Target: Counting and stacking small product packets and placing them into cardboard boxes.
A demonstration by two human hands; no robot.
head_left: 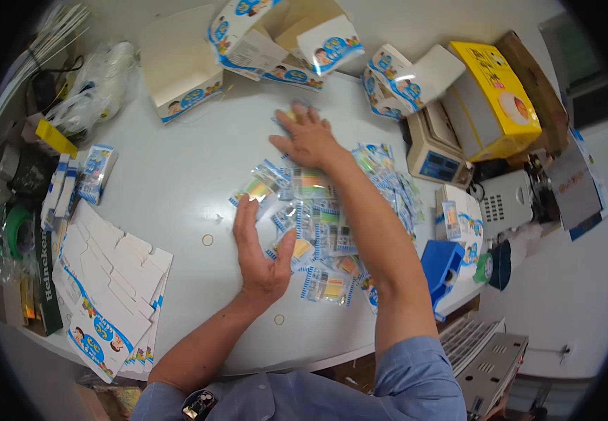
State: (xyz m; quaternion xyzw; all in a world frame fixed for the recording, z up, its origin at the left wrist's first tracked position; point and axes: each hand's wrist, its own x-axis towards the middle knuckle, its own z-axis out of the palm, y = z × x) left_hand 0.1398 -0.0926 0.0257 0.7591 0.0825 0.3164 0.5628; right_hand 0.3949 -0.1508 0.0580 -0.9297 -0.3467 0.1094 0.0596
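A loose heap of small transparent packets point(326, 231) with blue-striped ends and colourful contents lies mid-table. My left hand point(258, 256) is at the heap's left edge, thumb and fingers apart, nothing gripped. Just beyond its fingertips lies a tilted packet point(260, 184). Reaching farther over the table, my right hand point(309, 140) is spread palm down at the heap's far end. Part of a packet shows beneath its fingers, which are not closed around it. My right forearm passes over the heap and hides some of the packets.
Flattened printed cartons point(107, 281) are stacked at the left. Open cartons point(283, 49) stand along the back. A scale point(436, 151), a yellow box point(490, 98) and a blue plastic holder point(441, 270) are on the right. Rubber bands point(208, 240) lie near the front.
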